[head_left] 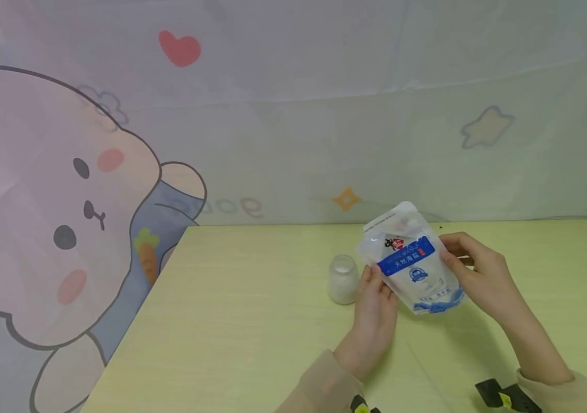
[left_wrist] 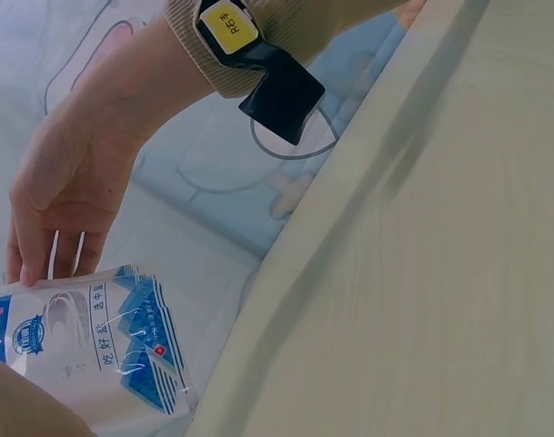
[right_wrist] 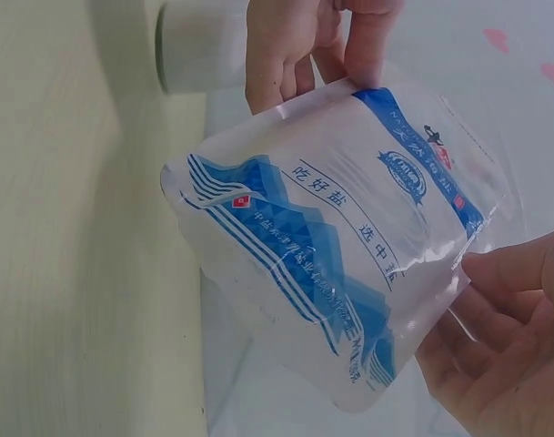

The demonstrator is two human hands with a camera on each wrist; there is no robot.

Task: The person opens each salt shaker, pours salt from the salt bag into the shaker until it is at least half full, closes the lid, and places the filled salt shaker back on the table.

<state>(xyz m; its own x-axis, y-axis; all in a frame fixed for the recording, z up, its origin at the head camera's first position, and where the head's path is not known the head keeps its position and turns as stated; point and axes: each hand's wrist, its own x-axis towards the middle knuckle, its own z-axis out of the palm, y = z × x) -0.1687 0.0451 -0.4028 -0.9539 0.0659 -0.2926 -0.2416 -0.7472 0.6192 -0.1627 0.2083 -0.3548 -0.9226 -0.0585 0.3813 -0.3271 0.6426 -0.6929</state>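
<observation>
A white and blue bag of sea salt (head_left: 412, 289) is held up over the table, tilted, its printed front turned to the head camera. My left hand (head_left: 374, 315) pinches its left edge, thumb on the front. On the opposite edge, my right hand (head_left: 484, 281) grips the bag with the thumb in front and the fingers behind. Both hands also show on the salt bag (right_wrist: 322, 228) in the right wrist view. Just left of my left hand stands a small glass jar (head_left: 343, 281) with white contents.
The pale yellow table (head_left: 210, 310) reaches back to a hanging cloth (head_left: 293, 137) printed with a large cartoon animal (head_left: 40, 201). Black straps with yellow labels sit at both sleeves, including a strap (head_left: 510, 396) by the right cuff.
</observation>
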